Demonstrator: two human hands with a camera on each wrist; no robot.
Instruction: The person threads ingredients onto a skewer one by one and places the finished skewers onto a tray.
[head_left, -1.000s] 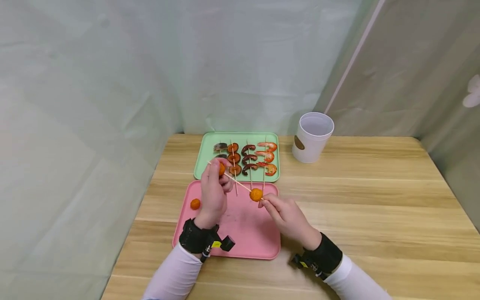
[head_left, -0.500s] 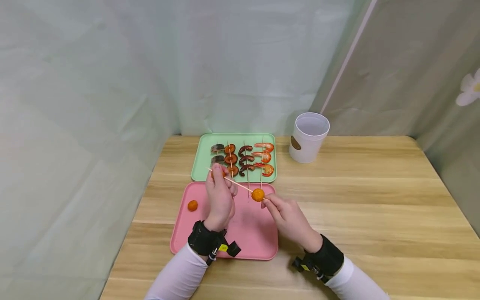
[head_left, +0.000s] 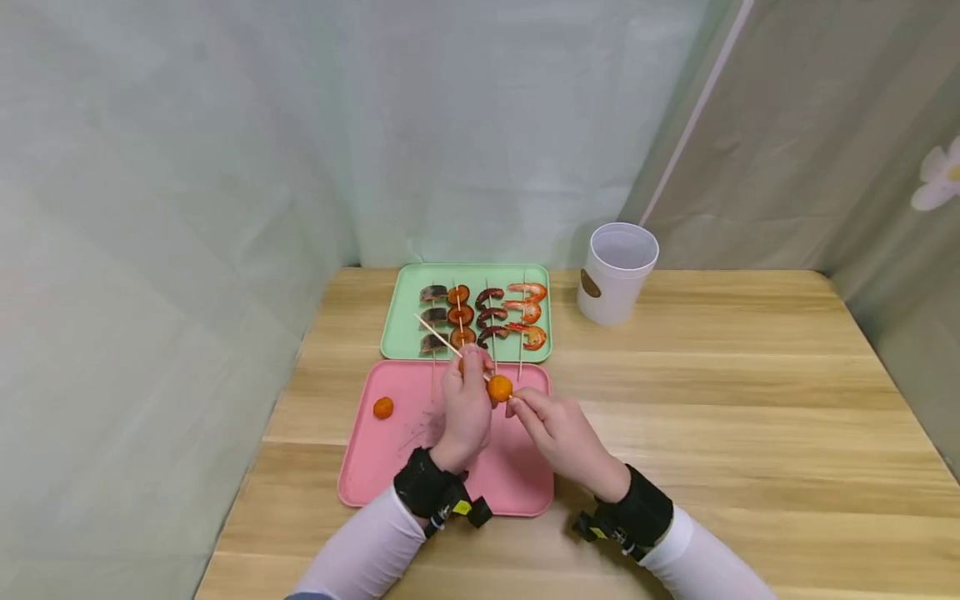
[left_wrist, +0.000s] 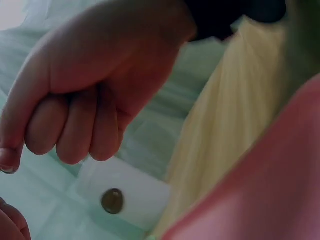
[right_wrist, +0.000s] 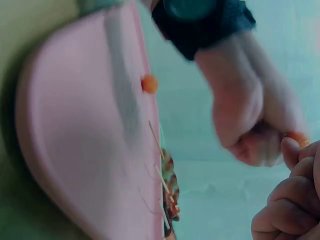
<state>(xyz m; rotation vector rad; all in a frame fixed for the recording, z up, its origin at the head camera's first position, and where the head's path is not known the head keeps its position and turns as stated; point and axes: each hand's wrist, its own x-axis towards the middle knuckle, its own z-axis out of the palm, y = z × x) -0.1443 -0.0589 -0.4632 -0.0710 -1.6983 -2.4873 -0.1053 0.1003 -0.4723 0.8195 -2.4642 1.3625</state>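
Observation:
In the head view my left hand pinches an orange ball, mostly covered by its fingers, on a thin wooden skewer. The bare tip pokes out up and to the left. A second orange ball is threaded lower on the skewer, between the two hands. Just behind it, my right hand pinches the skewer's lower end between thumb and fingers. The hands are close together above a pink tray. One loose orange ball lies on that tray's left side. The left wrist view shows my left hand's fingers curled.
Behind the pink tray, a green tray bears skewers of shrimp, tentacle pieces, mushroom slices and grey-skinned fish pieces. To its right stands a white cup. A curtain hangs along the table's back edge.
My left hand has slid its orange ball down the skewer toward the other ball and my right hand. More bare skewer now sticks out beyond it. My right hand keeps its pinch.

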